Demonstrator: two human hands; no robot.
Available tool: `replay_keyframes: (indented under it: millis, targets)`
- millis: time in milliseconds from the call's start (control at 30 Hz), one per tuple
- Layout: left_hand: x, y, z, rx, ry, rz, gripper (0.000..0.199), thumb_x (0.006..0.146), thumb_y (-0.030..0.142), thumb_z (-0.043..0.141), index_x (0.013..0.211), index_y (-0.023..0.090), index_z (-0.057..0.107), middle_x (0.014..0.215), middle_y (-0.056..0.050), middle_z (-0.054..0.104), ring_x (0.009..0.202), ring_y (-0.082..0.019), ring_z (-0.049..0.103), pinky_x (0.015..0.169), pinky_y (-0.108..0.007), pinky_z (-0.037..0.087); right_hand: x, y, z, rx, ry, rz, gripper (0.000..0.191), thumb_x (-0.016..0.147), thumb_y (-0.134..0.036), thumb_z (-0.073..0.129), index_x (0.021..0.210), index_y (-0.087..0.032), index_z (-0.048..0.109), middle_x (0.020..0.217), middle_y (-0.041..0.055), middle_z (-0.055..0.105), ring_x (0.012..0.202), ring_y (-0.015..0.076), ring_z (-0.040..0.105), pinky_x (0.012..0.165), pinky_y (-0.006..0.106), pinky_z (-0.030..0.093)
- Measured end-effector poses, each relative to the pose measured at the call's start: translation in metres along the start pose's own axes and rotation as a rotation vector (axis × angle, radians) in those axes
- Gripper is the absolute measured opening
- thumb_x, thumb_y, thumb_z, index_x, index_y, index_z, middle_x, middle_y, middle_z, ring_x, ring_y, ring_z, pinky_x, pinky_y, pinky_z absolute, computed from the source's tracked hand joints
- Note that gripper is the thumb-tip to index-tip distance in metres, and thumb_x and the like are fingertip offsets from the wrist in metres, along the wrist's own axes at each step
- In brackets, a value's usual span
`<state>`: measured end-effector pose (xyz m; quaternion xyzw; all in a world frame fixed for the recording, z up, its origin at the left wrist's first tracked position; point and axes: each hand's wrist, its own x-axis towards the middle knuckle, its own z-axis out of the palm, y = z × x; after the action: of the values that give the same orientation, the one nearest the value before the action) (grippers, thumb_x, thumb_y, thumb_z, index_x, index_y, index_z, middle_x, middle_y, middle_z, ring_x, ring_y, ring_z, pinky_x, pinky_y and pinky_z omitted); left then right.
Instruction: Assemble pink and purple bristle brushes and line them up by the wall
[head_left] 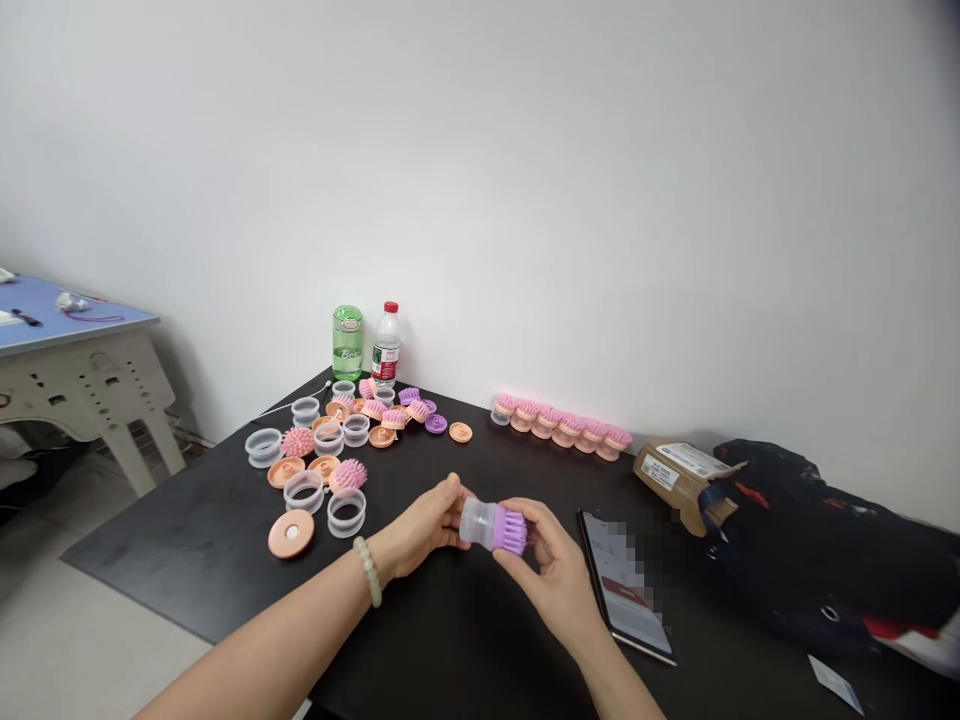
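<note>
Between my hands, above the black table, a translucent plastic ring [478, 522] lies on its side, joined to or pressed against a purple bristle brush head [511, 531]. My left hand [429, 522], with a beaded bracelet at the wrist, is closed on the ring's left end; its fingertips are partly hidden. On the other side my right hand [553, 562] grips the purple head between thumb and fingers, bristles facing right. Left of my hands lie loose clear rings [346, 513], pink bristle heads [349, 474], a peach disc [291, 534] and purple caps [436, 424].
A row of assembled pink brushes [561, 428] stands along the wall. A phone [628, 590] lies right of my hands, near a cardboard box [679, 472] and a dark bag [825, 560]. At the back left stand a green bottle [347, 345] and a water bottle [386, 348].
</note>
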<state>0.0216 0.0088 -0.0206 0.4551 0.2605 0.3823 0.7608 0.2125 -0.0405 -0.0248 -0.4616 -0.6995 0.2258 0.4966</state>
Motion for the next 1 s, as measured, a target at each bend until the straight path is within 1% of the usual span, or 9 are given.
replay_keyframes:
  millis: [100,267,367,467,567,667,767,867,1000]
  targets:
    - [-0.001,0.004,-0.002,0.026,-0.032,-0.053,0.051,0.077,0.065,0.068,0.083,0.016,0.059,0.078,-0.003,0.061,0.071,-0.015,0.058,0.069,-0.029,0.041,-0.002,0.002,-0.001,-0.020,-0.010,0.008,0.033,0.081,-0.026,0.071,0.113,-0.025,0.063,0.114,0.0086,0.065,0.105,0.0263,0.065,0.088,0.038,0.057]
    - [-0.004,0.013,-0.002,0.024,-0.182,0.168,0.061,0.053,0.029,0.095,0.104,0.020,0.065,0.107,-0.007,0.063,0.096,-0.020,0.059,0.080,-0.030,0.044,-0.003,0.010,-0.001,0.059,0.073,0.118,0.048,0.079,-0.032,0.073,0.124,-0.025,0.056,0.116,0.0102,0.068,0.108,0.0269,0.068,0.092,0.040,0.058]
    - [-0.002,0.008,-0.005,-0.031,-0.133,0.137,0.061,0.066,0.049,0.086,0.116,0.024,0.062,0.123,-0.011,0.059,0.108,-0.024,0.058,0.086,-0.035,0.045,-0.003,0.010,0.000,0.087,0.056,0.110,0.050,0.080,-0.030,0.072,0.126,-0.025,0.055,0.116,0.0103,0.069,0.108,0.0264,0.069,0.092,0.039,0.058]
    - [0.000,0.002,-0.007,0.021,-0.085,-0.054,0.057,0.080,0.069,0.061,0.099,0.016,0.065,0.095,-0.010,0.067,0.085,-0.021,0.064,0.077,-0.036,0.047,-0.004,0.008,0.001,0.073,0.049,0.081,0.050,0.079,-0.030,0.073,0.125,-0.025,0.055,0.116,0.0097,0.069,0.108,0.0257,0.069,0.094,0.040,0.057]
    - [0.000,0.004,-0.007,0.066,-0.113,-0.060,0.047,0.073,0.056,0.077,0.091,0.015,0.065,0.080,-0.005,0.065,0.075,-0.018,0.062,0.071,-0.031,0.045,-0.004,0.007,-0.001,0.048,0.073,0.072,0.050,0.079,-0.033,0.073,0.125,-0.024,0.056,0.115,0.0102,0.069,0.108,0.0259,0.068,0.094,0.040,0.058]
    - [-0.003,0.010,-0.005,0.073,-0.142,0.108,0.056,0.054,0.031,0.095,0.100,0.018,0.066,0.099,-0.006,0.065,0.089,-0.019,0.061,0.077,-0.029,0.045,-0.004,0.007,-0.002,0.038,0.103,0.083,0.051,0.079,-0.033,0.074,0.126,-0.024,0.056,0.116,0.0104,0.069,0.108,0.0262,0.069,0.094,0.040,0.058]
    - [-0.004,0.011,-0.005,0.064,-0.113,0.106,0.055,0.067,0.048,0.085,0.110,0.020,0.066,0.112,-0.009,0.062,0.099,-0.022,0.060,0.082,-0.033,0.045,-0.005,0.006,-0.002,0.040,0.092,0.074,0.052,0.078,-0.030,0.074,0.126,-0.025,0.057,0.116,0.0097,0.070,0.109,0.0264,0.068,0.094,0.039,0.058]
    - [-0.003,0.008,-0.005,0.120,-0.085,0.004,0.049,0.078,0.060,0.071,0.097,0.014,0.070,0.091,-0.007,0.064,0.083,-0.017,0.060,0.079,-0.033,0.045,-0.005,0.005,-0.001,0.029,0.069,0.071,0.052,0.078,-0.029,0.074,0.127,-0.025,0.056,0.116,0.0090,0.070,0.110,0.0261,0.068,0.095,0.039,0.058]
    - [-0.003,0.009,-0.006,0.181,-0.109,0.084,0.052,0.057,0.038,0.093,0.097,0.016,0.068,0.089,-0.004,0.064,0.082,-0.017,0.058,0.075,-0.029,0.044,-0.006,0.006,-0.001,0.022,0.081,0.094,0.055,0.077,-0.030,0.074,0.129,-0.026,0.055,0.117,0.0089,0.069,0.112,0.0262,0.067,0.096,0.040,0.057]
